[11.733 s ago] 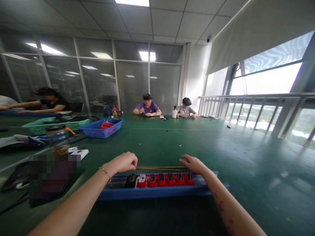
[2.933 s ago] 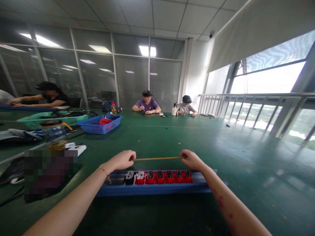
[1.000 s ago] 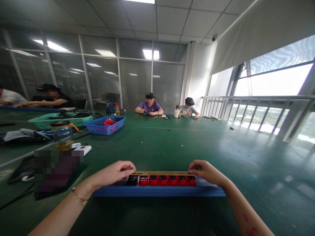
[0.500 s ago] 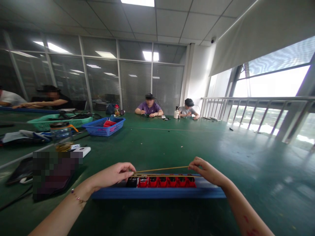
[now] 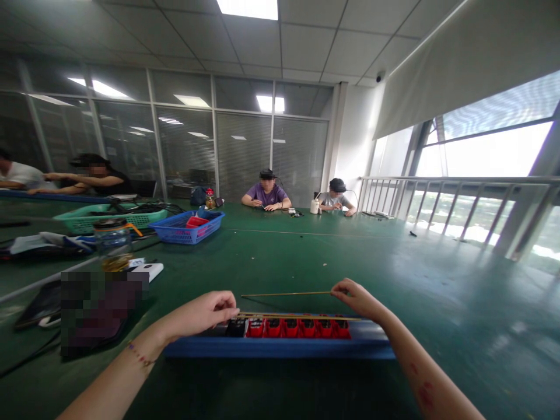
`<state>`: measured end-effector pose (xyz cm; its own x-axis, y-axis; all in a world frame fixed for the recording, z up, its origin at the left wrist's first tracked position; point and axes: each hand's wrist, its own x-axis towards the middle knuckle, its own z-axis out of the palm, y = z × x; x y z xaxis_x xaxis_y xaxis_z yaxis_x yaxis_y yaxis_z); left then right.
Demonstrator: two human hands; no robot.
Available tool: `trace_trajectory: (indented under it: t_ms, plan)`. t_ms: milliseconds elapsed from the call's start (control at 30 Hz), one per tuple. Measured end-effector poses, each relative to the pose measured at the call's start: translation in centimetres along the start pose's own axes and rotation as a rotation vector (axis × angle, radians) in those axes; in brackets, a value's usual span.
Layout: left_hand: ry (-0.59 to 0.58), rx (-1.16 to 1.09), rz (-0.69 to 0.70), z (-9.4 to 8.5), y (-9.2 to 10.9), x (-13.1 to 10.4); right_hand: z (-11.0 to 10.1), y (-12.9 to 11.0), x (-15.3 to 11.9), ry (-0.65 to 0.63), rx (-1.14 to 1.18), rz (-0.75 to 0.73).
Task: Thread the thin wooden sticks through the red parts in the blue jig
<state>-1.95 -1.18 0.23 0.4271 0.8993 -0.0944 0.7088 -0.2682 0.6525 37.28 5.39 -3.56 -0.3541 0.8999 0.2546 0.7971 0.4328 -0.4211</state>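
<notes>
Wood-like stick [image 5: 286, 294], smooth plastic-looking trough [image 5: 280, 349], smooth, glossy tabletop [image 5: 371, 256], shiny metal railing [image 5: 459, 180]

Single stick [image 5: 286, 294]: thin, straight, yellowish-brown; held at its right end, left end free and slightly lower; nearly level, just below and around the centre of the frame. Lower sticks [image 5: 301, 317]: similar in colour, slender, lying close together across the lower middle of the frame, held at the left, sloping faintly downward to the right; exact number indistinct.
</notes>
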Motion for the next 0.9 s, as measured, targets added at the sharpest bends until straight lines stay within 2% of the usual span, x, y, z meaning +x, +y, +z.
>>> trace_trajectory:
  t_ms: [200,333,467,733,900]
  plan:
    - [0.076,0.172,0.029,-0.4,0.4,0.0,1.5,0.1,1.6,-0.159,-0.135,0.08]
    - [0.069,0.185,0.055,-0.6,0.7,-0.3,2.1,0.7,1.9,-0.202,-0.146,0.104]
    - [0.086,0.213,0.081,-1.1,1.1,-0.6,2.1,0.5,2.0,-0.193,-0.196,0.101]
    - [0.188,0.431,0.076,-1.8,1.9,-1.3,1.8,-0.2,1.7,-0.168,-0.303,0.019]
    - [0.125,0.381,0.046,-1.6,2.1,-1.3,2.3,0.5,1.8,-0.145,-0.241,0.012]
